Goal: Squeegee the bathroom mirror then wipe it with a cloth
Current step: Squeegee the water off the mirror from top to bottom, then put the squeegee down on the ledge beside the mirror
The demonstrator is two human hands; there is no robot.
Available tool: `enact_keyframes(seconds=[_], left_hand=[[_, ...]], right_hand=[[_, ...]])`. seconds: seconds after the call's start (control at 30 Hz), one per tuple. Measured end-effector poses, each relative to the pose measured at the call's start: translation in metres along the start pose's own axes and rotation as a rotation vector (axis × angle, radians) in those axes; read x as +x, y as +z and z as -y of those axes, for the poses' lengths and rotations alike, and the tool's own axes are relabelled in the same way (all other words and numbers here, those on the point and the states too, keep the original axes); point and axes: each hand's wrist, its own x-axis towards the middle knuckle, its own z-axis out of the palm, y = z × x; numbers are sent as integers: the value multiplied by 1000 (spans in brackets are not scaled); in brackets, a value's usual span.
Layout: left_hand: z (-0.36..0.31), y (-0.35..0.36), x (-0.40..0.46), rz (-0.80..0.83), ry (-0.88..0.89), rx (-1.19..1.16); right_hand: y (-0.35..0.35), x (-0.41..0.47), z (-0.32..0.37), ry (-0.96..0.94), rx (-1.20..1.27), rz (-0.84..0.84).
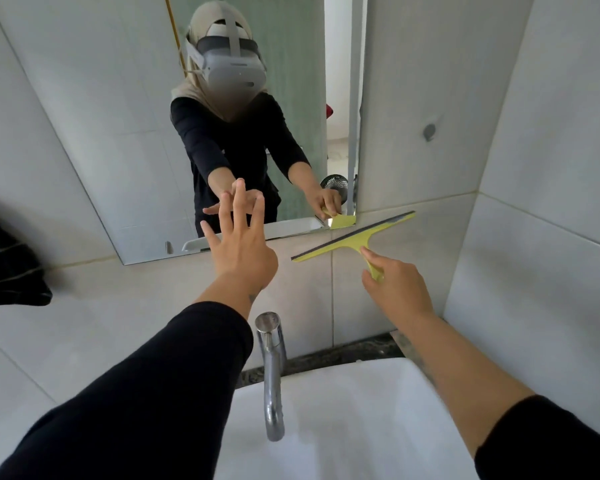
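- Up front, the right hand (394, 285) grips the yellow plastic squeegee (355, 240) by its handle — blade against wall tile just below the frameless mirror (125, 133).
- Left hand (241, 252) is open, fingers spread, fingertips at the glass.

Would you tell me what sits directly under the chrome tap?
The white basin lies under the tap, whose spout points down into it. The bowl looks bare where visible; both forearms cover its sides, and no drain shows.

One squeegee (355, 237), one mirror (125, 140), one tap (271, 368), two hands.
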Motion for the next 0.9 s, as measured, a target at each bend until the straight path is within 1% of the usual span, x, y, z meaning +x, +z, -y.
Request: enact_keyframes(seconds=[0.1,0.2,0.3,0.4,0.5,0.6,0.67,0.77,0.83,0.9], left_hand=[[-19,-1,-6,37,24,-13],[-42,-4,-12,92,114,-23],[-64,-6,-19,144,291,-63],[-86,-9,-25,195,482,-71],[-101,-13,-29,226,595,-47],[-108,-21,-31,168,597,-93],[-112,-29,-29,86,592,-121],[-117,-39,-23,-17,659,-119],[-120,-44,-20,-36,679,-122],[-122,-45,-17,-40,657,-157]], right_hand=[[-21,-4,-5,30,-10,113],[-51,-9,-7,83,13,281],[-83,-13,-4,1,-143,465],[-113,-17,5,-147,-362,535],[-140,-21,15,-331,-618,478],[-163,-25,17,-440,-684,400],[-173,-23,14,-433,-667,371],[-182,-14,5,-394,-692,298],[-186,-8,0,-395,-782,204],[-191,-2,-5,-350,-807,125]])
